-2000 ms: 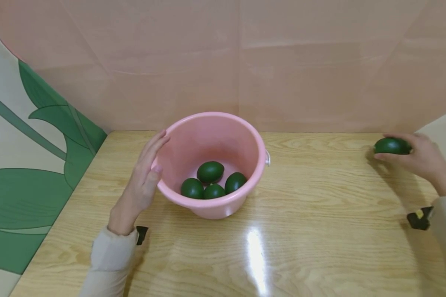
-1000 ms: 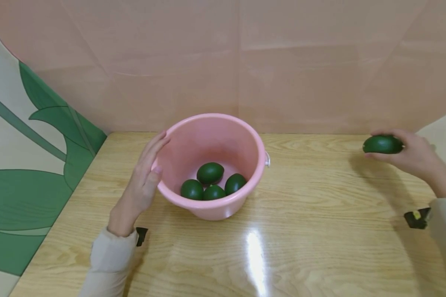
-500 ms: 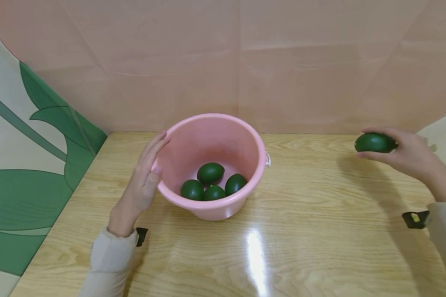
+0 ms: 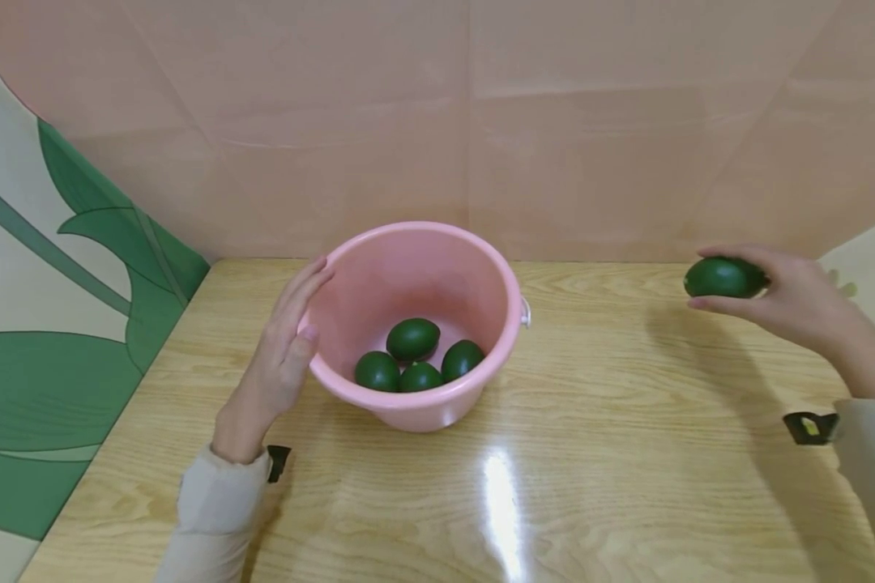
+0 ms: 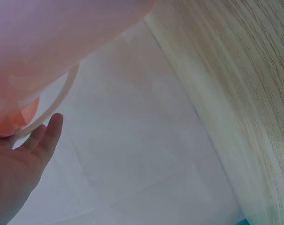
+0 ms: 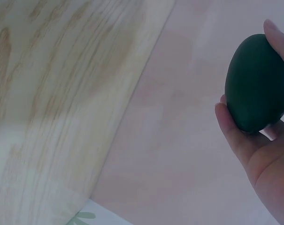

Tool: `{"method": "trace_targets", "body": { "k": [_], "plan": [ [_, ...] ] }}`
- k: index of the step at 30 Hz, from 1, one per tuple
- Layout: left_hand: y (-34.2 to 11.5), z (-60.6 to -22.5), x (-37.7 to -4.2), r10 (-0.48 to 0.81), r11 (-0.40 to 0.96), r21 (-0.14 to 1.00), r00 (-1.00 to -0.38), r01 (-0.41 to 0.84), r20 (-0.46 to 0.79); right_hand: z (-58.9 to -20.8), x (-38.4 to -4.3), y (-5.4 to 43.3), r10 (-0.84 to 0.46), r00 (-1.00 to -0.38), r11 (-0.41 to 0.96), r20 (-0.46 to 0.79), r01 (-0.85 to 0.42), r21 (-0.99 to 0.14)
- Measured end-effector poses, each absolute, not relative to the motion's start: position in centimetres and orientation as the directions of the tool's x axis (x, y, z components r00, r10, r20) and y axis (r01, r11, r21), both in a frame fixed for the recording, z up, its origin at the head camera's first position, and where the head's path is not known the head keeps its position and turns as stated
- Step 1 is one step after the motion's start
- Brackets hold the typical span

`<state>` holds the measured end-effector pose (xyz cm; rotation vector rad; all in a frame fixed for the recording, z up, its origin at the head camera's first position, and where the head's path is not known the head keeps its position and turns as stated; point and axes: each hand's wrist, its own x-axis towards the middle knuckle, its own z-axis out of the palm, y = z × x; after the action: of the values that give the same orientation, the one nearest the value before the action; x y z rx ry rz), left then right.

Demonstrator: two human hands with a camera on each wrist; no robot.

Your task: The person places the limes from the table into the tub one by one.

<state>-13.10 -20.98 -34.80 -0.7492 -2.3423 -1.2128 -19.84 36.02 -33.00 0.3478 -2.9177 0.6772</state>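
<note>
My right hand grips a dark green avocado between thumb and fingers, raised above the right side of the table. The right wrist view shows the avocado whole except where fingers cover it. A pink bucket stands left of the table's middle with several avocados at its bottom. Against the bucket's left rim rests my left hand, its fingers fairly straight. In the left wrist view, that hand lies beside the bucket's pale handle.
The wood-grain table runs back to a wall hung with a pink sheet. A white handle joint sticks out from the bucket's right side. Green leaf shapes decorate the left wall.
My right hand has lifted the avocado slightly and carried it leftward, toward the bucket. The left hand and the bucket have stayed in place.
</note>
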Motion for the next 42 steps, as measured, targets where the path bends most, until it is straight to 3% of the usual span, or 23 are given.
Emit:
{"method": "trace_targets", "body": {
  "k": [29,42],
  "plan": [
    [-20.8,-34.7,-13.3,0.279,0.482,0.621,-0.780,0.618,0.559,-30.0,-17.1,31.0,-0.291,-0.911,0.857,0.291,-0.384,-0.345],
    [-21.0,-34.7,-13.0,0.283,0.479,0.624,-0.782,0.617,0.556,-27.9,-15.1,26.8,-0.490,-0.749,0.703,0.446,-0.642,-0.307]
  ]
}}
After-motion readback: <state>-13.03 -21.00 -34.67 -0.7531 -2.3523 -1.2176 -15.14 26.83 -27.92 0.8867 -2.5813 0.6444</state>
